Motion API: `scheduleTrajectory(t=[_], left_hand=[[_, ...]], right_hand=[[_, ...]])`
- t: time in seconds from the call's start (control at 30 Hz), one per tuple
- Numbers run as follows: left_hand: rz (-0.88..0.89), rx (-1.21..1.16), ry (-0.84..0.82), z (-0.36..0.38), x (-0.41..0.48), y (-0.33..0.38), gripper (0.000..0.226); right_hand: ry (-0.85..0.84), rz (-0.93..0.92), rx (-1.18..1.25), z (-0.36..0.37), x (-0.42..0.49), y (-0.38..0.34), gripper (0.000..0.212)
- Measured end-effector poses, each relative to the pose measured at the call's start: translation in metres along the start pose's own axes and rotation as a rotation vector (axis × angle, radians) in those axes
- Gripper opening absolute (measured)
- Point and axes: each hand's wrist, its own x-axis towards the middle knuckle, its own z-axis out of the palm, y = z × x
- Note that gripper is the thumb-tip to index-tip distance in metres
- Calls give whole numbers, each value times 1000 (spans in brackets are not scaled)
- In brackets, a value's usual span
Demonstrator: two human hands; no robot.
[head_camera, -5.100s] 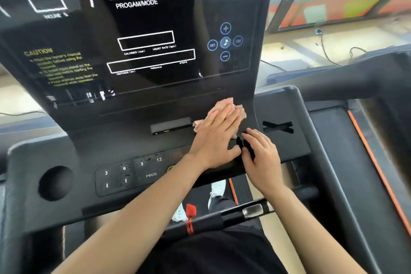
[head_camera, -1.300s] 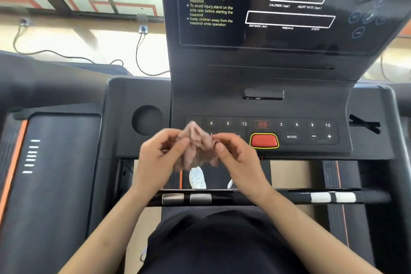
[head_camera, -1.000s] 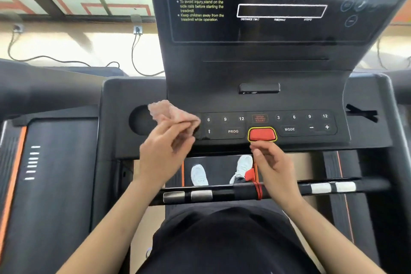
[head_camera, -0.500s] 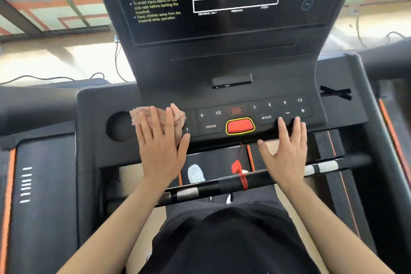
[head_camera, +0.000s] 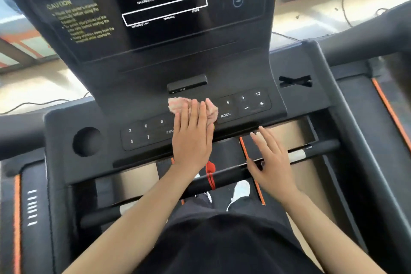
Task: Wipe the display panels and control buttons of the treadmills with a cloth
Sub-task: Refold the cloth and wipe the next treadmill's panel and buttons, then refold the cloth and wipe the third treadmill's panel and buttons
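Pale floor point(head_camera: 44, 82) with loose cables point(head_camera: 33, 104) lies beyond the treadmill console point(head_camera: 244, 66), and more treadmills flank us left and right. We look down at the dark display panel point(head_camera: 160, 2), which stands at the far side with white outlined boxes and a yellow caution notice.

Nearer to us runs the button panel point(head_camera: 144, 133). Our left hand point(head_camera: 191, 140) lies flat on the pink cloth point(head_camera: 178, 105), fingers straight and together, pressing it onto the middle of that panel. The cloth sits between the 9 button on the left and the MODE button on the right, and its far edge and right corner poke out past our fingertips.

Our right hand point(head_camera: 270, 162) is open with fingers spread and holds nothing. It sits above the black handlebar point(head_camera: 311, 151), fingertips near the console's near edge; we cannot tell whether it touches either one.

At the console's left end is a round cup holder point(head_camera: 87, 141), its inside too dark for us to tell what it holds. At the right end is a covered slot point(head_camera: 295, 81) with a cross-shaped cut. A red cord point(head_camera: 210, 174) wraps the handlebar between our arms, and white shoes point(head_camera: 241, 191) show below on the belt.
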Motion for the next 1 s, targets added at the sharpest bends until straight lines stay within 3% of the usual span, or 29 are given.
scheduleTrajectory(t=[0.27,0.43,0.5,0.6,0.7,0.77,0.83,1.0], left_hand=[[222,-38,-62,16,58,104,57],[461,-259,-154,16,74,165,48],[486,-409,-254,16,61,182,38],[367,-569,-399,1,36,204,50],[260,-947,-518,-24,6,222,33],[251,-1105,-654,-41,-11,229,31],[288,-1131,-776,-46,-26,236,33],[498,-1070,-1039,-51,-68,262,41]], right_hand=[[13,91,98,-28,-46,50,58],[97,143,126,-65,-60,76,53],[158,153,131,-80,-66,84,49],[266,199,163,-92,-78,91,44],[383,333,247,-100,-97,94,34],[414,426,328,-103,-113,89,44],[432,492,426,-107,-134,82,54],[555,633,564,-113,-196,55,28]])
